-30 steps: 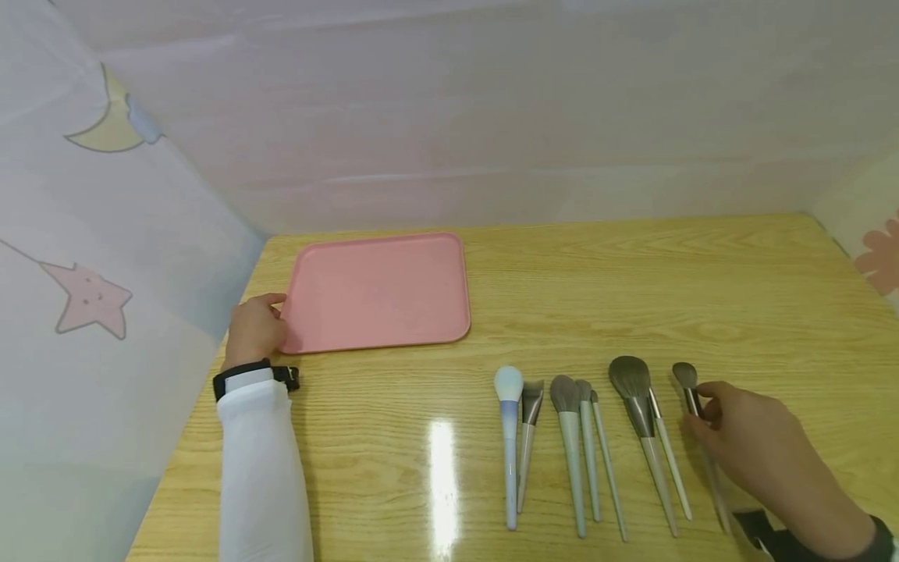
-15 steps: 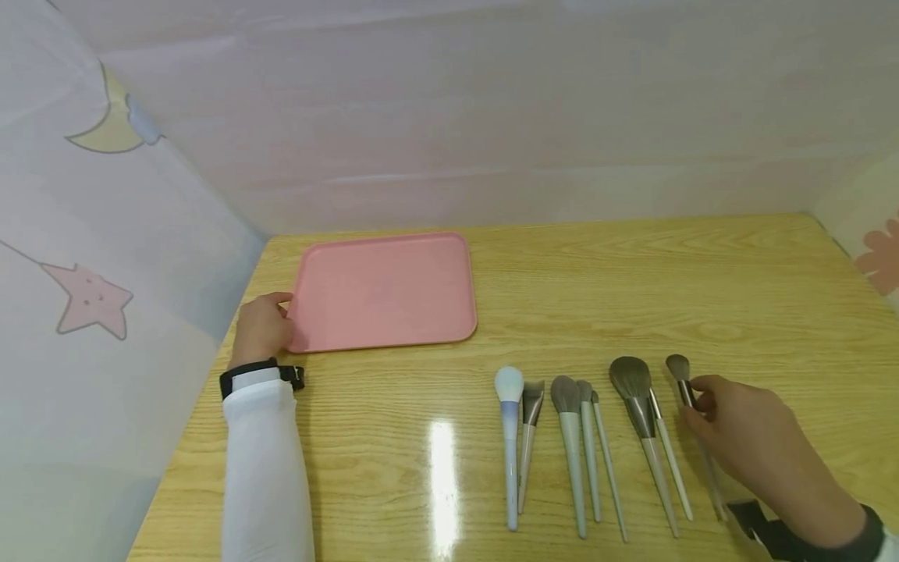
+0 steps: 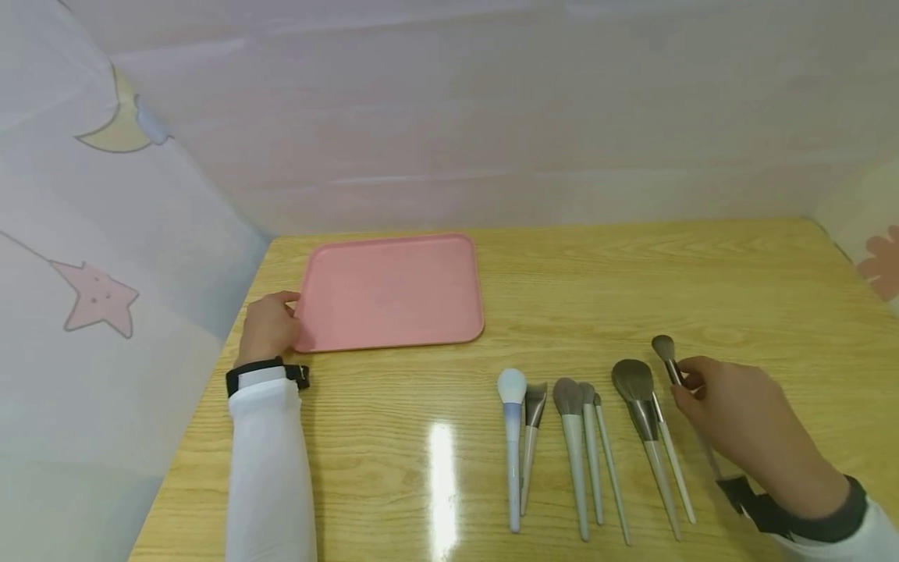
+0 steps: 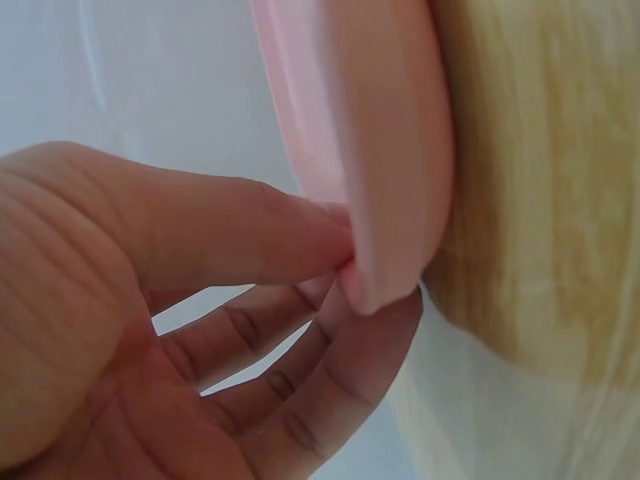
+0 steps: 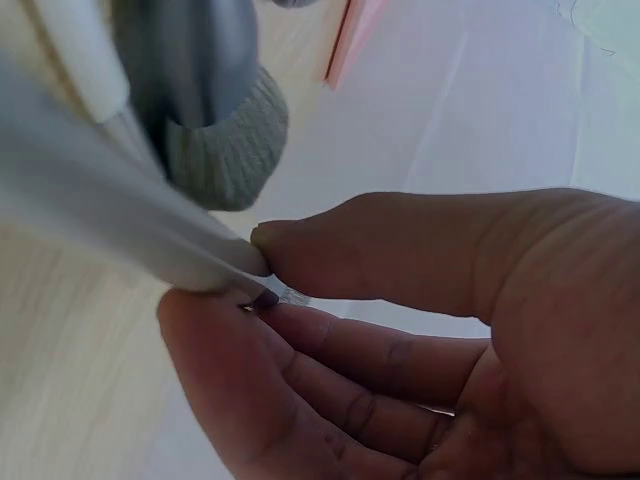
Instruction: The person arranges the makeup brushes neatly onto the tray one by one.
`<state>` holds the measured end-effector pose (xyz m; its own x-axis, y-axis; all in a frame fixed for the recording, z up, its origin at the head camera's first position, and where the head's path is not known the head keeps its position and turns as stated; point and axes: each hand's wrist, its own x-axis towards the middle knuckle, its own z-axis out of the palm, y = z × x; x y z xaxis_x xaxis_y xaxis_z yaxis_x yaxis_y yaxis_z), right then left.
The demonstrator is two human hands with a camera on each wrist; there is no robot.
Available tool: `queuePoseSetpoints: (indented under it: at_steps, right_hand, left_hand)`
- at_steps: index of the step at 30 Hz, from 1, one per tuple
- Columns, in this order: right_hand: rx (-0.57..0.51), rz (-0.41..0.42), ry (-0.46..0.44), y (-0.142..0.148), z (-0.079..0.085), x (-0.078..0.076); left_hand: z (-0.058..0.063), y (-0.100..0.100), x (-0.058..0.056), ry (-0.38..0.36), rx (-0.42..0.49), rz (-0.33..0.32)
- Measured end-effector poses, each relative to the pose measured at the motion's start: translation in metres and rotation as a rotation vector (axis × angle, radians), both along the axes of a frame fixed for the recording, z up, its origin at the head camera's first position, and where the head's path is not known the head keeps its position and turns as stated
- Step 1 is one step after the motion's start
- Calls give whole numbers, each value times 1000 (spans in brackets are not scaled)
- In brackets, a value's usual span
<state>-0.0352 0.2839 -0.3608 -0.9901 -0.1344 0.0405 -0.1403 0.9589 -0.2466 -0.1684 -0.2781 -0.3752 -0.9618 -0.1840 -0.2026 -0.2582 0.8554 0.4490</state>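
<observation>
At the tray's left edge my left hand (image 3: 269, 328) pinches the rim of a pink tray (image 3: 393, 293); the left wrist view shows thumb and fingers on the tray's rim (image 4: 385, 150). On the right, my right hand (image 3: 747, 410) pinches a makeup brush (image 3: 663, 349) near its metal collar, its dark bristles pointing away from me. Up close, the brush's pale handle (image 5: 110, 210) runs between thumb and fingertips. Just left of that hand lie a large fluffy brush (image 3: 634, 382) and a thin white-handled brush (image 3: 676, 468).
Further left on the wooden table (image 3: 351, 437) lie a white-tipped brush (image 3: 513, 386), a flat angled brush (image 3: 535, 402) and a group of green-handled brushes (image 3: 572, 429). A pale printed cloth (image 3: 492, 117) stands behind the table and along its sides.
The left hand has slid the tray a little to the right. The right hand has shifted left and slightly away from me with its brush, toward the large fluffy brush.
</observation>
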Motion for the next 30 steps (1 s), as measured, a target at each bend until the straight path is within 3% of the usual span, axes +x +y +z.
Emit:
queuePoseSetpoints:
  at_steps: [11,30]
  right_hand:
    - [-26,0,35,-10,16,-21]
    - [-124,7,7,-50,29,-68]
  left_hand:
    - [0,5,-3,7,6,-30]
    - [-4,10,-7,0,13,-22]
